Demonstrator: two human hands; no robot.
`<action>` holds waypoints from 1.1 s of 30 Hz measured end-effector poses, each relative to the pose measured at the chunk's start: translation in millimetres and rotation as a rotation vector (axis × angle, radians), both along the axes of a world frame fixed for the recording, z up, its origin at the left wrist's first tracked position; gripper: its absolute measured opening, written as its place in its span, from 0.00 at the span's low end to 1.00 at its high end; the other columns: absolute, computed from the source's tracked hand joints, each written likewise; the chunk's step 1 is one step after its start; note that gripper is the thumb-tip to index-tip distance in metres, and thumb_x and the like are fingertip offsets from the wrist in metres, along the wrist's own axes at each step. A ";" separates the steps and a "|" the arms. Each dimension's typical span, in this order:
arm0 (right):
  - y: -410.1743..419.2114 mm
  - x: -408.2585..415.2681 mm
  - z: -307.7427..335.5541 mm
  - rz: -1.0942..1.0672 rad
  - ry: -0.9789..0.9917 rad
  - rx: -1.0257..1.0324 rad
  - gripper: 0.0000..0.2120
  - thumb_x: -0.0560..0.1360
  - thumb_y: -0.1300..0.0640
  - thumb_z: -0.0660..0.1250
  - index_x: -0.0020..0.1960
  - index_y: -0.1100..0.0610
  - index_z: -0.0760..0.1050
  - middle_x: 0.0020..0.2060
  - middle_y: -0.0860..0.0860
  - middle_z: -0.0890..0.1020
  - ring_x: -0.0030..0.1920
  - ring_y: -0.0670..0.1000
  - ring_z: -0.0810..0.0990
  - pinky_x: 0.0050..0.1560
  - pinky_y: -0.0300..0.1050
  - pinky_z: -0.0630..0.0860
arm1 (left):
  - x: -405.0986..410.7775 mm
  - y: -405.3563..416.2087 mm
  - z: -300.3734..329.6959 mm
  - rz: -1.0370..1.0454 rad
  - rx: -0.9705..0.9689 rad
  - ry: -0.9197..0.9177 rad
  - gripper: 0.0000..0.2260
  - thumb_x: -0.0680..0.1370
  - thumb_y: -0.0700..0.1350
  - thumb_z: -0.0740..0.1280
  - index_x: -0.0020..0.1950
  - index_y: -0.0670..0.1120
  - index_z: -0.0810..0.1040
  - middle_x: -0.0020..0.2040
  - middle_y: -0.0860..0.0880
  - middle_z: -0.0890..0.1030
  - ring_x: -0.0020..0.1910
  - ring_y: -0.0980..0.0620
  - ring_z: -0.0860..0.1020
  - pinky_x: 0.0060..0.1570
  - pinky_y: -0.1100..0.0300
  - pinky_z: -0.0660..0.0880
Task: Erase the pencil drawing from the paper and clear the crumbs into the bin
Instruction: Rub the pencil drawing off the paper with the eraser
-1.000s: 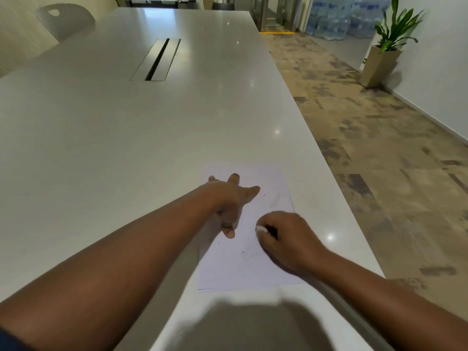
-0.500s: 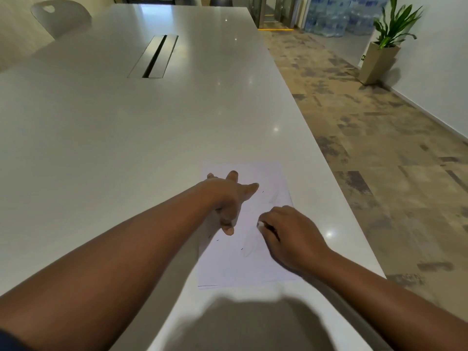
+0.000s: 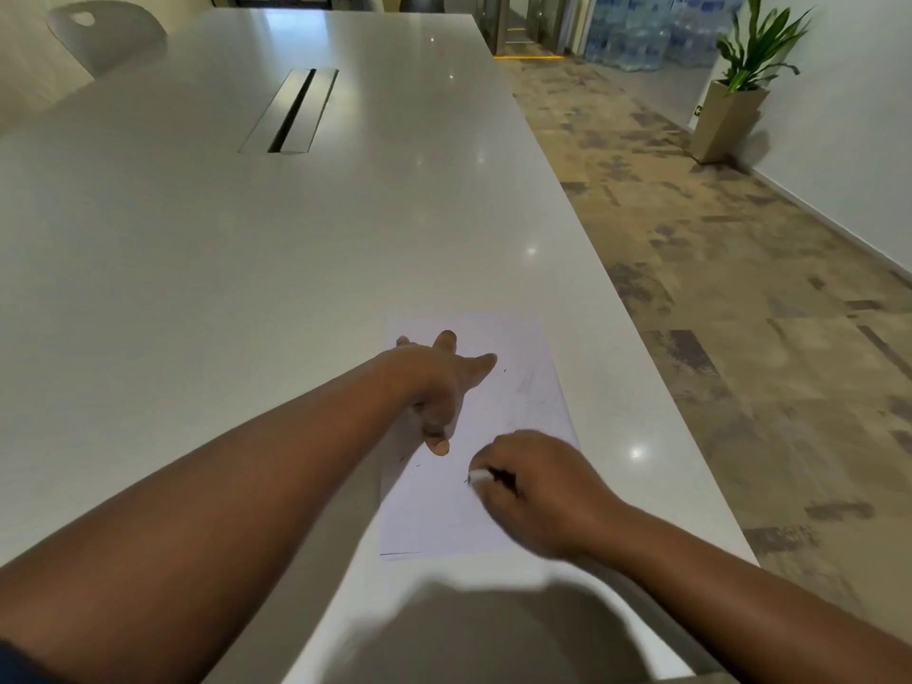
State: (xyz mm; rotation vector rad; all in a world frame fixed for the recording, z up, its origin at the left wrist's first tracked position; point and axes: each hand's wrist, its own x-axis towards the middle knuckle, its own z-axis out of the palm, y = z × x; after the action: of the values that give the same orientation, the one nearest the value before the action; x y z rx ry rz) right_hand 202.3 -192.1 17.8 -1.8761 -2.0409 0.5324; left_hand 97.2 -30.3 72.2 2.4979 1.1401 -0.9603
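My right hand (image 3: 543, 491) has slid back toward me from where it was half a second ago, so the eraser (image 3: 477, 476) now rubs the near middle of the paper (image 3: 493, 402). My grip there is clamped on the eraser, only its white tip showing past my fingers. My left hand (image 3: 439, 382) has not shifted: fingers spread flat, pressing the paper's left part to the counter (image 3: 247, 264). The paper lies near the counter's right edge, close to me. Faint pencil strokes remain far right on the sheet and a few dark flecks sit near my left thumb, so I judge the rubbing unfinished and the crumbs uncleared. No bin is in view. I see no readable writing or brand anywhere.
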 end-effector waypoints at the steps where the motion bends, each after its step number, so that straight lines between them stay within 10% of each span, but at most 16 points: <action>1: 4.6 7.7 -1.0 -0.056 -0.003 0.028 0.12 0.82 0.50 0.61 0.42 0.51 0.76 0.37 0.44 0.79 0.41 0.47 0.75 0.45 0.51 0.77 | 0.2 0.6 -0.6 0.004 -0.003 0.002 0.60 0.68 0.47 0.82 0.80 0.66 0.37 0.70 0.45 0.54 0.68 0.28 0.61 0.57 0.41 0.78; 33: 4.1 20.2 -4.8 -0.019 0.055 0.081 0.11 0.79 0.55 0.65 0.38 0.54 0.74 0.32 0.48 0.77 0.36 0.51 0.75 0.40 0.51 0.75 | 0.0 0.9 2.1 0.014 0.006 -0.025 0.56 0.68 0.46 0.81 0.80 0.63 0.43 0.70 0.45 0.55 0.66 0.29 0.63 0.44 0.46 0.73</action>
State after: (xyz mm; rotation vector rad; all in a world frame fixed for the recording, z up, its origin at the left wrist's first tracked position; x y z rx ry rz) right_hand 222.5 -188.0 13.0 -1.8121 -1.9779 0.4833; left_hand 97.2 -29.4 74.4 2.4961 1.1538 -0.9212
